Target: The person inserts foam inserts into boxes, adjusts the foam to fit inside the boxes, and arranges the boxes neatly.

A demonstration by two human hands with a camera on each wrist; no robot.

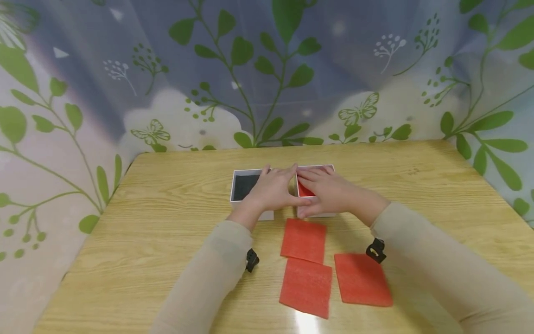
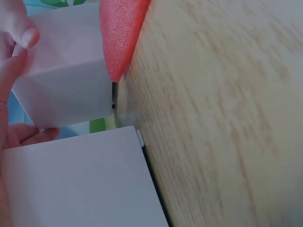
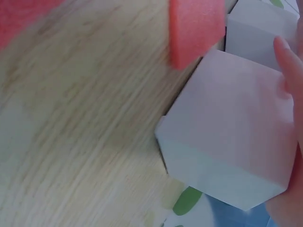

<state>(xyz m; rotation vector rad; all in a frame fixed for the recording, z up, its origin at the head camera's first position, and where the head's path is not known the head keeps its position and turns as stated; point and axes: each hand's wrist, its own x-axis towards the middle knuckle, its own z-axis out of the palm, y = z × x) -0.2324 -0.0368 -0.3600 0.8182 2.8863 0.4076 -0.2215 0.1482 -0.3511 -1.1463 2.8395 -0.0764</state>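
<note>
Two small white boxes stand side by side. Dark sheets fill the left box [image 1: 236, 186], and red squares [image 1: 304, 185] show inside the right box [image 1: 317, 209]. My left hand [image 1: 273, 188] reaches over the left box's right side and holds the right box, thumb on its front and fingers near its back left corner. Laid across the top of that same box, my right hand [image 1: 333, 188] has its thumb on the front wall and its fingers over the red. In the left wrist view, fingertips [image 2: 40, 137] show in the gap between the boxes. My palms hide part of both.
Several red felt-like squares lie in front of the boxes: one close to the right box [image 1: 303, 239], one below it [image 1: 306, 287], another to the right [image 1: 363, 279]. The wooden table [image 1: 167, 222] ends at a leafy printed curtain [image 1: 258, 69].
</note>
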